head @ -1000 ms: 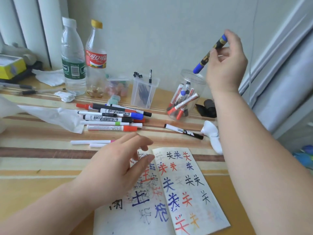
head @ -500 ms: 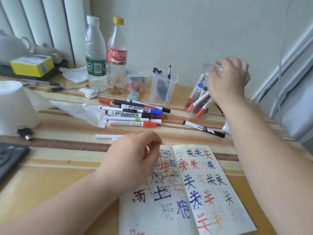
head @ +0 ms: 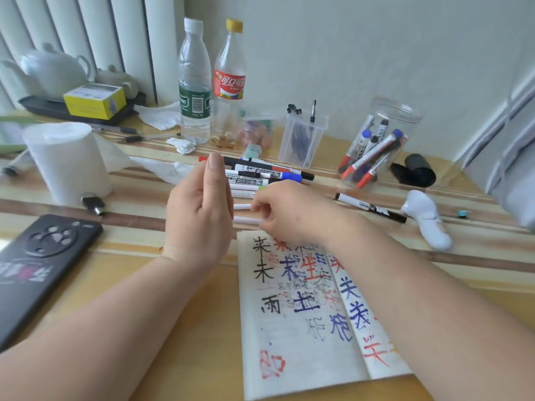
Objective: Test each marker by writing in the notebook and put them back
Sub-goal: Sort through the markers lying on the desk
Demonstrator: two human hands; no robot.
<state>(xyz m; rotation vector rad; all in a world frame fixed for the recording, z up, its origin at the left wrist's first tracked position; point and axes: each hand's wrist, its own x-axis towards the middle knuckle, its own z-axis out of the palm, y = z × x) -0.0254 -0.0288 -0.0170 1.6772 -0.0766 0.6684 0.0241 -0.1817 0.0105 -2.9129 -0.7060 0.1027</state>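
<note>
Just above the top edge of the notebook (head: 289, 328), the fingers (head: 265, 208) of the right hand (head: 292, 212) are curled down over the end of a white marker (head: 246, 220) lying on the desk (head: 139, 285), and they appear to pinch it. A second white barrel (head: 241, 206) lies just beyond, partly hidden by the same hand. The left hand (head: 202, 218) stands upright beside them, its fingers straight and together, holding nothing.

My worry is the grip. Two slim white barrels lie side by side, so the fingers may catch both or nudge one away, and a round barrel would roll across the striped wood. Whether this marker is capped I cannot tell. If it is uncapped, it could smear the page or the hand. The raised left hand also stands in front of the row of loose markers (head: 272, 170) and could knock them if it drops.

The notebook lies open nearest the person. Its pages are crowded with characters in black, blue and red, some overlapping and some faint. Little blank paper is left, mostly low on the left page. Further back on the right, a clear jar (head: 399, 111) holds several markers with red and blue caps, presumably those already tested. One black marker (head: 370, 208) lies alone on the desk in front of the jar.
</note>
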